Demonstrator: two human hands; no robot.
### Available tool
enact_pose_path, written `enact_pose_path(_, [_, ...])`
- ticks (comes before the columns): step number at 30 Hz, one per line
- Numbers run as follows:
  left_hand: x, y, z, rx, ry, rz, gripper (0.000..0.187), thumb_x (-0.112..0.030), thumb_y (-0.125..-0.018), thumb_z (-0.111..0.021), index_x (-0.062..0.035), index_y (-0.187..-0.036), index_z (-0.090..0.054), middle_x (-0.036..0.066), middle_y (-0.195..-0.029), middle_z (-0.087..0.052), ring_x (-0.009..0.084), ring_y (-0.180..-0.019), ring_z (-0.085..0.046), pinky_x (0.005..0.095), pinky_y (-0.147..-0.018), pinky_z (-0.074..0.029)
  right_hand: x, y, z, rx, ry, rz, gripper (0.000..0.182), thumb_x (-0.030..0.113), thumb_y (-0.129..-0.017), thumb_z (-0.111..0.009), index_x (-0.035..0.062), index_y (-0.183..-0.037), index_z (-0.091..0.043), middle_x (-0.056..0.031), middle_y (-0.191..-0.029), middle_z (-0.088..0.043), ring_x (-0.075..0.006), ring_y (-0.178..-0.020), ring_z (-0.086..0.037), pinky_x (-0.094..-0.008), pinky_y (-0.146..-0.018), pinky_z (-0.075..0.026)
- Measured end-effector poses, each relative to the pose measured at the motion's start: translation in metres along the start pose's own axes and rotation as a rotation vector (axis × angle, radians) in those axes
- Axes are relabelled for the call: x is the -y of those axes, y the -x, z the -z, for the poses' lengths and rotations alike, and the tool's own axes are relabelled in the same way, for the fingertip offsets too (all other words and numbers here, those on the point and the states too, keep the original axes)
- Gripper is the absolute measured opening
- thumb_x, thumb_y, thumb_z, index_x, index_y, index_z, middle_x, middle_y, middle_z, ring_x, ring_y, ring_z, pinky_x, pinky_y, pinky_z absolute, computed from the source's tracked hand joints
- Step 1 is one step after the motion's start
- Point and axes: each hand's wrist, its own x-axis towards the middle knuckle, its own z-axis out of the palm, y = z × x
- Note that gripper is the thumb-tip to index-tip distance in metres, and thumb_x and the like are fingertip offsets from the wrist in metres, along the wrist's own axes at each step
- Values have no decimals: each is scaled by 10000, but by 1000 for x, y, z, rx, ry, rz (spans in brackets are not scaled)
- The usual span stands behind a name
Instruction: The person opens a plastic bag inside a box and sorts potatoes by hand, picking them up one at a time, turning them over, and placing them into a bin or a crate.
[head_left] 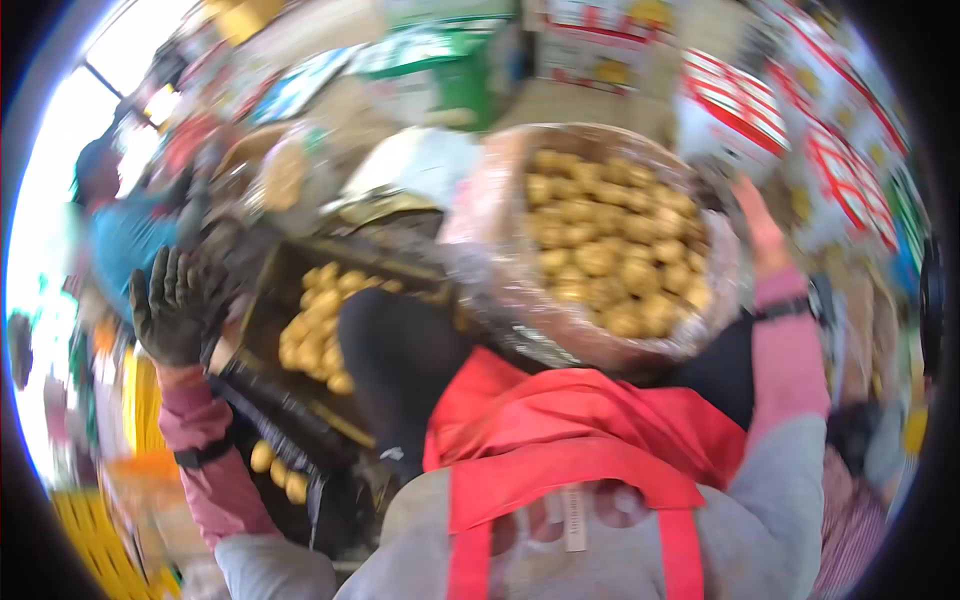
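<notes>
Between my knees stands a round container (470, 215) lined with clear plastic, filled with yellow potatoes (620, 240). My right hand (714, 186), in a dark glove, is at the container's far right rim. Its fingers are blurred, so their grip cannot be made out. My left hand (172, 305), in a dirty dark glove, is raised on the left with its fingers spread and nothing in them. Close to it is a dark crate (262, 290) holding more potatoes (318, 325). Black plastic (265, 410) hangs over the crate's near side.
White-and-red printed boxes or bags (735, 110) stand at the back right. A green-and-white bag (440, 75) lies beyond the container. At the left sits another person in a blue top (130, 245). Yellow crates (95, 540) are at the lower left.
</notes>
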Motion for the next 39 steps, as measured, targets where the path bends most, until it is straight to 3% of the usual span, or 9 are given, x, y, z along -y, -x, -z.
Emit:
enact_pose_path(1, [48,-24,-35,165,9,91,577,-389,-995,-377,30,-1392,-361,188,-1396,-451,265,-1230,-494,430,-1047,-383,51,-18,11,-19,-637,-685,292,226,-953,-528,54,-1184,-578,-76,-935,-669,-173,-772,-645,-296,-655,-517])
enact_pose_path(5, [198,-95,-156,-65,-449,66,487,-275,-970,-484,-18,-1375,-399,146,-1256,-552,229,-1056,-590,344,-865,-501,69,-7,23,-26,-347,-983,301,148,-927,-548,37,-1206,-570,-48,-946,-645,-112,-747,-618,-234,-609,-505])
enact_pose_path(13, [378,-116,-237,116,-435,210,341,-115,-931,-536,30,-1239,-534,122,-1009,-652,175,-833,-641,274,-729,-524,92,-3,-58,808,388,-658,519,300,-835,-619,18,-1259,-519,-153,-1092,-639,-228,-892,-644,-338,-731,-524])
enact_pose_path(21, [389,-126,-225,145,-475,322,332,-122,-886,-621,14,-1187,-584,43,-993,-642,108,-817,-616,222,-709,-511,88,28,-166,1220,1195,-461,480,229,-823,-533,-37,-1220,-490,-274,-1065,-576,-322,-994,-612,-367,-733,-544])
enact_pose_path(25, [384,-123,-213,171,-452,369,319,-122,-891,-616,10,-1181,-593,54,-1051,-628,103,-912,-602,225,-744,-510,95,3,-147,979,821,-743,575,260,-816,-603,-53,-1263,-421,-227,-1148,-585,-337,-1069,-582,-379,-864,-502])
enact_pose_path(29, [388,-116,-217,116,-505,413,300,-118,-886,-622,-13,-1166,-607,69,-1137,-589,139,-982,-590,262,-794,-510,104,-14,-139,421,342,-428,735,354,-789,-712,24,-1351,-371,-194,-1159,-574,-290,-1030,-589,-352,-843,-485])
enact_pose_path(31, [395,-114,-200,775,-1103,-252,322,-123,-880,-621,-41,-1190,-584,83,-1199,-533,191,-1034,-579,298,-833,-505,115,-26,-140,279,218,-196,783,370,-790,-724,32,-1385,-343,-190,-1198,-557,-282,-1039,-583,-354,-844,-481])
enact_pose_path(35, [381,-117,-214,201,20,758,357,-174,-881,-602,-84,-1218,-526,111,-1216,-514,256,-1077,-579,376,-854,-523,114,-27,-140,232,-859,-737,756,303,-835,-655,29,-1438,-292,-189,-1386,-420,-321,-1245,-451,-377,-1033,-383])
enact_pose_path(39, [365,-128,-205,90,112,679,369,-225,-879,-619,-69,-1200,-526,138,-1188,-575,268,-1065,-609,448,-852,-553,72,10,-188,893,684,-688,836,483,-835,-557,-3,-1449,-263,-214,-1478,-316,-306,-1374,-310,-379,-1135,-238])
